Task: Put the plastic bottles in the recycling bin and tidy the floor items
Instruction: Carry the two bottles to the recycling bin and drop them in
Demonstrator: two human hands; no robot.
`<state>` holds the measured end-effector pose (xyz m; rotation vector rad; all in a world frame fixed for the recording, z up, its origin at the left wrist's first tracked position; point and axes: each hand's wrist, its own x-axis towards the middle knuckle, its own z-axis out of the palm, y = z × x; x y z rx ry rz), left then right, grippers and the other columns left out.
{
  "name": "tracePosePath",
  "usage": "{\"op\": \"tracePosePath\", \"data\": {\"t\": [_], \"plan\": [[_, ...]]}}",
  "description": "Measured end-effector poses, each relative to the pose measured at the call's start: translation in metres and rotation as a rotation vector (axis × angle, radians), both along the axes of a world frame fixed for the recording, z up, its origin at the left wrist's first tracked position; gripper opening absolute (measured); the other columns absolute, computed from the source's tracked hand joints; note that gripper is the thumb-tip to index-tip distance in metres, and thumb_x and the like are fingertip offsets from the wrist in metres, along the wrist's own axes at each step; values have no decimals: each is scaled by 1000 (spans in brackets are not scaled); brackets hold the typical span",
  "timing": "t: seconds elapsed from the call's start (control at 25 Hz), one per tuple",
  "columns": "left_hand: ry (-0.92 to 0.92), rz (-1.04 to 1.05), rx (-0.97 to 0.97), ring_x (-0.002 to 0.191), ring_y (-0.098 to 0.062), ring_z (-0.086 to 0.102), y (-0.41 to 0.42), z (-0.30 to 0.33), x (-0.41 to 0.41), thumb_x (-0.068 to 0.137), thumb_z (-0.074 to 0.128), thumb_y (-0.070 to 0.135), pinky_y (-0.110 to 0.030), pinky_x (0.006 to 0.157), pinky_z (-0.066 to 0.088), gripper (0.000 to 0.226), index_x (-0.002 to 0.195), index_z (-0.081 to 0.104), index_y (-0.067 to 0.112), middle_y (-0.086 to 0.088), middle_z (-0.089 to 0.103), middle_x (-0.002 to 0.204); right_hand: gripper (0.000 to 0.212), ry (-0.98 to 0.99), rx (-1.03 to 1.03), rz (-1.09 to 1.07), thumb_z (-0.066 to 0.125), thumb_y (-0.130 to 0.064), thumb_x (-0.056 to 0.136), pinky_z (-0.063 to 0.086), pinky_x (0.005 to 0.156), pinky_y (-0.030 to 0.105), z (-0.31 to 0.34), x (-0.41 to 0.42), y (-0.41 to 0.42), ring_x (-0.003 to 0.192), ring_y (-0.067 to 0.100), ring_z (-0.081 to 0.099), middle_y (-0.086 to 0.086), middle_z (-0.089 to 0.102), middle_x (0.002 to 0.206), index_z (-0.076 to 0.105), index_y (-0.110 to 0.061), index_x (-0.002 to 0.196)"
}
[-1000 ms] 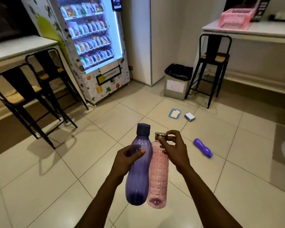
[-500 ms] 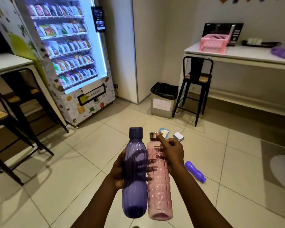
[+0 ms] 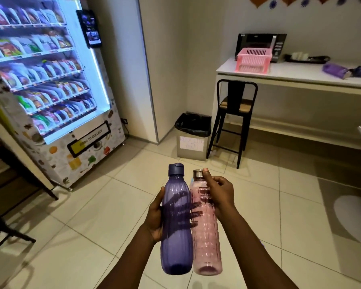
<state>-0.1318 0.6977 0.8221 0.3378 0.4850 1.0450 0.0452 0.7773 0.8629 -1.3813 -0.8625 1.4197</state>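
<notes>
I hold two plastic bottles upright and side by side in front of me. My left hand (image 3: 155, 217) wraps the translucent purple bottle (image 3: 176, 226) from behind, its fingers showing through the plastic. My right hand (image 3: 220, 191) grips the pink bottle (image 3: 206, 245) near its neck, thumb beside the silver cap. Straight ahead on the floor stands the recycling bin (image 3: 193, 140), a grey box with a black liner and a paper label, its mouth open. The floor items seen earlier are hidden behind the bottles and my arms.
A lit vending machine (image 3: 48, 80) fills the left side. A black stool (image 3: 232, 117) stands right of the bin under a white counter (image 3: 300, 74) holding a pink basket (image 3: 253, 59), a microwave and a purple item. Black chair legs at far left.
My view has lifted and moved closer to the bin. The bottles have come upright and higher in frame. The purple bottle, card and small box on the floor have dropped out of sight.
</notes>
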Motion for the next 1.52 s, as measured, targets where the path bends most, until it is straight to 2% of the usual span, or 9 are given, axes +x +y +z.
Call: {"op": "tracePosePath", "data": {"t": [0.2, 0.4, 0.52, 0.64, 0.76, 0.88, 1.12, 1.32, 1.52], "plan": [[30, -87, -3, 121, -41, 57, 90, -17, -19, 88, 62, 58, -55, 107, 41, 78, 144, 49, 5, -24, 58, 135, 46, 162, -143, -78, 93, -38, 70, 62, 87, 55, -10, -17, 99, 86, 38, 74, 20, 77, 93, 72, -4, 92], [-42, -25, -45, 118, -42, 56, 194, -31, -61, 90, 54, 65, -56, 108, 38, 81, 142, 47, 4, -24, 59, 130, 17, 342, -231, 72, 73, -24, 75, 48, 50, 26, -19, -56, 196, 61, 21, 56, 8, 60, 72, 67, -10, 84], [-43, 61, -122, 116, -41, 58, 266, -42, -88, 82, 65, 65, -56, 112, 33, 83, 138, 55, 4, -23, 61, 127, 28, 327, -158, 214, 75, -26, 58, 43, 53, 26, -19, -92, 262, 57, 18, 52, 7, 54, 71, 59, -14, 78], [-23, 158, -159, 113, -40, 58, 323, -46, -112, 77, 69, 68, -56, 115, 31, 88, 137, 56, 6, -22, 60, 128, 38, 176, -172, 193, 81, -20, 78, 57, 62, 35, -27, -126, 331, 73, 26, 67, 14, 68, 95, 59, -12, 107], [-13, 166, -150, 109, -41, 63, 378, -42, -141, 76, 70, 69, -56, 105, 42, 86, 131, 62, 4, -23, 65, 124, 42, -74, -154, 158, 86, -45, 74, 61, 88, 53, -38, -155, 393, 93, 38, 73, 16, 75, 99, 67, -15, 96], [-5, 186, -180, 111, -40, 62, 438, -41, -171, 76, 70, 69, -56, 107, 41, 88, 134, 59, 5, -22, 63, 126, 52, -184, -82, 237, 78, -64, 64, 60, 91, 53, -49, -185, 450, 92, 30, 74, 5, 78, 94, 75, -20, 92], [3, 113, -155, 112, -39, 59, 577, -36, -258, 79, 64, 72, -55, 107, 40, 93, 143, 47, 6, -21, 58, 128, 55, 70, -141, 359, 69, -5, 87, 62, 86, 53, -66, -255, 559, 102, 41, 73, 18, 69, 123, 62, -33, 133], [10, -23, -147, 119, -39, 54, 686, -22, -315, 79, 63, 74, -54, 111, 36, 99, 147, 43, 5, -21, 51, 136, 68, 82, -108, 374, 67, 0, 89, 63, 76, 42, -58, -304, 637, 102, 35, 73, 11, 64, 131, 50, -43, 139], [134, -114, -216, 110, -41, 63, 796, -17, -335, 75, 62, 78, -55, 101, 47, 95, 134, 60, 3, -23, 63, 127, 45, 75, -123, 148, 74, -13, 91, 64, 78, 46, -76, -323, 711, 100, 34, 74, 16, 67, 126, 53, -26, 129]]}}
